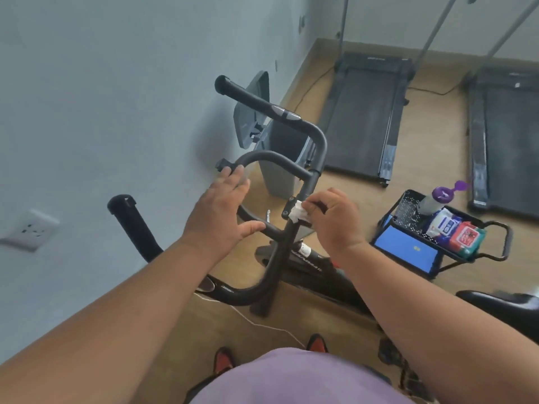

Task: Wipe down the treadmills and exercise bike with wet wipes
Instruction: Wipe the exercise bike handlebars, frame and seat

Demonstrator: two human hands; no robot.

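One small white wet wipe [297, 214] is soft, light and floppy. The right hand [332, 220] pinches it bunched against the black metal bike handlebar [316, 141] post, near the middle. The left hand [221, 211], fingers wide, rests on the left loop.

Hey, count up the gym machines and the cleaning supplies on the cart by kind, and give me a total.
Treadmills: 2
Exercise bike: 1
Wipe packs: 2
Bottle: 1
Total: 6
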